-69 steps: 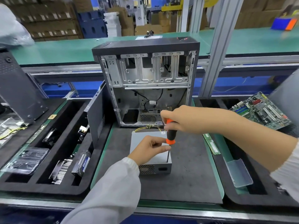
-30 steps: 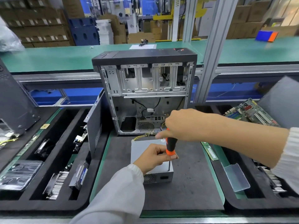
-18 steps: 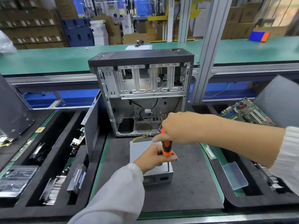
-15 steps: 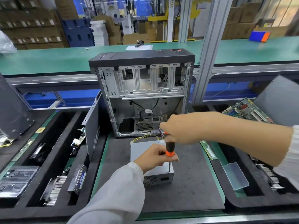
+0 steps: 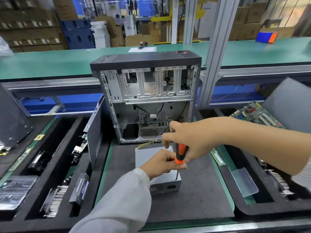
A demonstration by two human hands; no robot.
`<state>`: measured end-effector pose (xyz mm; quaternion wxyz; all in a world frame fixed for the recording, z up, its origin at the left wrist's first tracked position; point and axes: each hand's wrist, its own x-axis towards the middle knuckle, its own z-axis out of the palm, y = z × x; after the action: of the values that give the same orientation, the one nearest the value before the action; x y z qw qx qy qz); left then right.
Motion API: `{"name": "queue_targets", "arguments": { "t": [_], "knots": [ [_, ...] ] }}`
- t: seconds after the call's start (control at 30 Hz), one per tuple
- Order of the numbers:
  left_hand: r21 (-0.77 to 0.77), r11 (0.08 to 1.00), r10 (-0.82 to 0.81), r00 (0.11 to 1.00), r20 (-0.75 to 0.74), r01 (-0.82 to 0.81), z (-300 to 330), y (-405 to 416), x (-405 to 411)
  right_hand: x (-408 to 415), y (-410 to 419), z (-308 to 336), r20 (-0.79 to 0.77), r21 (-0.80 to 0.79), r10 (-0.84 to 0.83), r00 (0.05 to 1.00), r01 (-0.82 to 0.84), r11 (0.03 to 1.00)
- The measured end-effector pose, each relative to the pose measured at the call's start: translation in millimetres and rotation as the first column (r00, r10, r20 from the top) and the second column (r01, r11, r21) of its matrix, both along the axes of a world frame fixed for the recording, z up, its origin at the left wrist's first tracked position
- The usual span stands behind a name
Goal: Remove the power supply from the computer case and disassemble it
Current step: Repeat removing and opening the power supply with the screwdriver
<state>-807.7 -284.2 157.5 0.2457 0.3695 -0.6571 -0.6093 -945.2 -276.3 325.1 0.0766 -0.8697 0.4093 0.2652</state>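
One grey metal power supply box (image 5: 157,167) already out, lying on dark mat at lower centre, in front of open black-topped steel computer case (image 5: 148,98). Left hand (image 5: 164,163) pinches the shaft of the orange-and-black screwdriver (image 5: 180,155); right hand (image 5: 190,140) grips its handle, tip at box's near right corner. Disassembly judged barely begun: cover on

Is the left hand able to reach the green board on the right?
Probably not easily. The left hand is steadying the power supply, and the right arm with the screwdriver crosses between it and the board.
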Motion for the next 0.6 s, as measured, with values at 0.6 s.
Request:
{"name": "queue_targets", "arguments": {
  "t": [0.6],
  "knots": [
    [-0.023, 1.000, 0.008, 1.000, 0.009, -0.008, 3.3, -2.1, 1.8, 16.1, 2.1, -7.0, -0.013, -0.275, -0.127, 0.992, 0.119, 0.954]
  ]
}}
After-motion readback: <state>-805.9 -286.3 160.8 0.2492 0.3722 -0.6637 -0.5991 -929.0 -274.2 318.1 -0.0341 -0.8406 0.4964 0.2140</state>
